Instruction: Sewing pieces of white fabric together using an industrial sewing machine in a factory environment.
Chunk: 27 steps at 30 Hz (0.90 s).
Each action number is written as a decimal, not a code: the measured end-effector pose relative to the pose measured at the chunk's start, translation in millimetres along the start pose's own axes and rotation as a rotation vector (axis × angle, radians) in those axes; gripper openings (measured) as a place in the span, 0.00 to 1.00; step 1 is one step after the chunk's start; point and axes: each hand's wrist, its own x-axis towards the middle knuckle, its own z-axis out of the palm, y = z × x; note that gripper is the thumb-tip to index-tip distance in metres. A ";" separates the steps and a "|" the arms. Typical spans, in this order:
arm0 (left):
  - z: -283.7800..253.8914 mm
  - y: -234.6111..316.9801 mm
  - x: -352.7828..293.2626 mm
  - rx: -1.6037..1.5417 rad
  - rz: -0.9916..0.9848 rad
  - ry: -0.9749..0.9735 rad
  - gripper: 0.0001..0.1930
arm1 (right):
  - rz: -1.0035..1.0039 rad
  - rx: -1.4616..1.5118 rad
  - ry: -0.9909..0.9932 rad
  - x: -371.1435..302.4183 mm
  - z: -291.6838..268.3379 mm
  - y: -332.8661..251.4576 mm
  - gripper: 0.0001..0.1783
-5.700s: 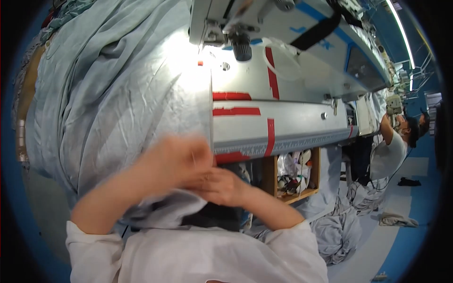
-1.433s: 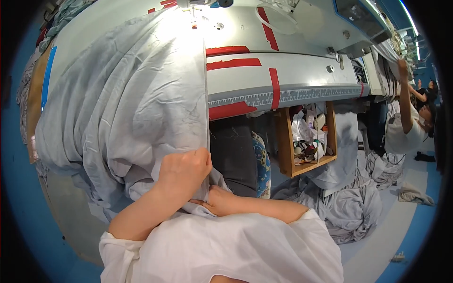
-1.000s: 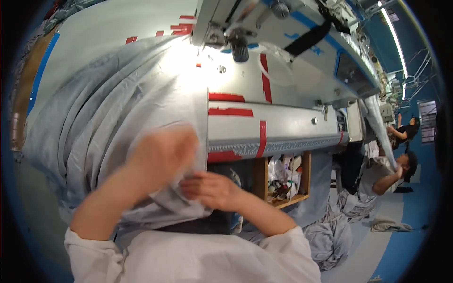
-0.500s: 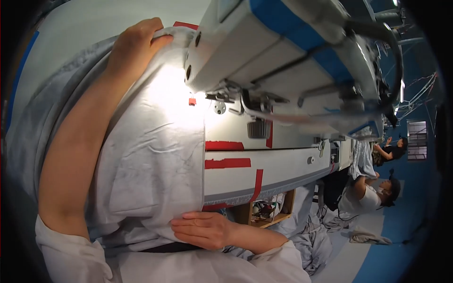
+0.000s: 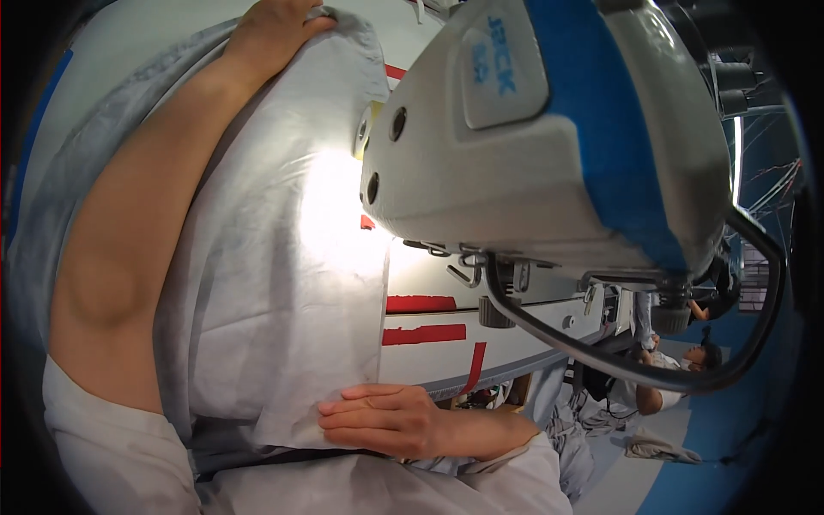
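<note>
Pinching grey cloth [image 5: 275, 283] at eleven o'clock is the left hand [image 5: 273, 36], while the right hand [image 5: 382, 421] rests on it at six o'clock, fingers straight and together, the cloth spreading at the sewing machine's [image 5: 515, 172] eight o'clock.

The sewing machine [image 5: 489, 184] was white, with a wide band [image 5: 601, 112] of strong blue across its body, and to the left of it the cloth [image 5: 275, 257] was of plain light grey, becoming almost pure white where it lay nearest to the machine. On the near side of the machine, strips of tape [image 5: 425, 334] were bright red upon a whitish surface [image 5: 412, 365]. Farther to the right of the machine, the floor [image 5: 678, 481] showed both blue and pale grey.
</note>
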 end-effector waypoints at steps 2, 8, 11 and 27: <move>15.9 -3.8 -0.5 -0.017 -0.001 0.007 0.14 | 0.015 0.036 -0.013 -4.9 -6.5 8.8 0.09; 42.7 -17.0 4.8 -0.012 -0.047 0.010 0.15 | 0.069 0.096 -0.006 -8.1 -18.8 27.1 0.10; 50.6 -20.1 9.6 -0.029 -0.101 -0.015 0.15 | 0.103 0.085 -0.011 -11.5 -18.3 34.2 0.09; -245.6 19.4 -318.4 0.177 -0.113 -0.387 0.32 | 0.122 0.038 0.088 7.3 -13.3 38.0 0.18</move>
